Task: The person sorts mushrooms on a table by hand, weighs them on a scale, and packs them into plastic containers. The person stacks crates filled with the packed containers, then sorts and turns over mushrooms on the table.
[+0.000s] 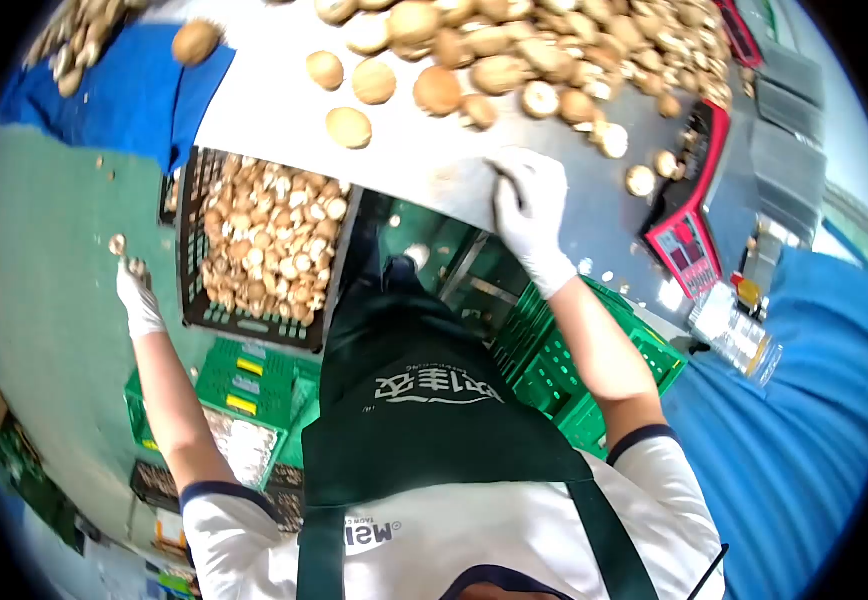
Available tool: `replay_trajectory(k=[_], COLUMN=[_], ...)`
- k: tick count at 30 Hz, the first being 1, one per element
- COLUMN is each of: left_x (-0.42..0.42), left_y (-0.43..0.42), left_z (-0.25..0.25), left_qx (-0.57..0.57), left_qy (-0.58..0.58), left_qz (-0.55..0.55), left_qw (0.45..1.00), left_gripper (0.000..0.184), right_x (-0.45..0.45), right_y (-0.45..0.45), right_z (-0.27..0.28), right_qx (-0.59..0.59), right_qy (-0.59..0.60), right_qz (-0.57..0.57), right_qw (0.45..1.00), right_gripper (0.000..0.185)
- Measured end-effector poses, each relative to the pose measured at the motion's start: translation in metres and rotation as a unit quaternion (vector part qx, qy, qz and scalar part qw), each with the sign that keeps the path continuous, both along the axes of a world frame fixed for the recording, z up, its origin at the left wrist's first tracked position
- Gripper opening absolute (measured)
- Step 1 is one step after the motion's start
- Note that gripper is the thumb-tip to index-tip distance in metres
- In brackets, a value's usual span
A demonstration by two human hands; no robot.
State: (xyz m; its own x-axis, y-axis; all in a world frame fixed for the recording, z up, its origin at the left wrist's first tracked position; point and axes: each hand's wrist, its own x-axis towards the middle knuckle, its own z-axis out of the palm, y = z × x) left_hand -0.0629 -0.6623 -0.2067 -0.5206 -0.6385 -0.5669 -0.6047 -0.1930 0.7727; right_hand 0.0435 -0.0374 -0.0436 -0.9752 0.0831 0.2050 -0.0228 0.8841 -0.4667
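Note:
My left hand (138, 300), in a white glove, is out to the left of a black crate (192, 290) filled with mushrooms. Its fingers are drawn together, with a small pale-stemmed mushroom (117, 243) at their tips. My right hand (534, 200), gloved too, is over the front part of the metal table (414, 165). Its thumb and fingers are curved with a gap between them, and no object shows in it. Beyond it, a large pile of brown mushrooms (554, 50) covers the back of the table, with several loose ones nearer.
A red-and-black device with a display (689, 250) stands on the table's right side, near a clear plastic bottle (739, 335). Blue cloth (144, 90) hangs at the table's left end. Green crates (554, 370) stand below right, with another green crate (244, 385) below left.

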Motion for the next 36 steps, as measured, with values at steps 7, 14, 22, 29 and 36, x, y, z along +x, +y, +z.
replay_trajectory(k=[7, 14, 22, 29, 36], left_x=[0.068, 0.1, 0.036, 0.017, 0.017], left_y=[0.205, 0.349, 0.421, 0.431, 0.458], left_z=[0.061, 0.161, 0.178, 0.157, 0.167], left_qx=[-0.2, -0.182, -0.143, -0.258, -0.177], left_qy=[0.156, 0.286, 0.382, 0.338, 0.277], left_qz=[-0.306, -0.458, -0.507, -0.388, -0.268], left_qw=[0.918, 0.822, 0.759, 0.818, 0.905], left_gripper=[0.031, 0.036, 0.061, 0.065, 0.059], right_x=[0.046, 0.125, 0.123, 0.049, -0.015], right_y=[-0.009, 0.001, 0.07, 0.197, 0.167], right_z=[-0.006, 0.011, 0.016, -0.069, -0.021], right_qx=[-0.083, -0.07, -0.216, -0.317, -0.379], right_qy=[-0.164, 0.004, 0.103, 0.076, 0.055], right_qz=[-0.113, -0.132, -0.381, -0.288, -0.223], right_qw=[0.977, 0.989, 0.893, 0.9, 0.896], right_gripper=[0.033, 0.038, 0.053, 0.044, 0.057])
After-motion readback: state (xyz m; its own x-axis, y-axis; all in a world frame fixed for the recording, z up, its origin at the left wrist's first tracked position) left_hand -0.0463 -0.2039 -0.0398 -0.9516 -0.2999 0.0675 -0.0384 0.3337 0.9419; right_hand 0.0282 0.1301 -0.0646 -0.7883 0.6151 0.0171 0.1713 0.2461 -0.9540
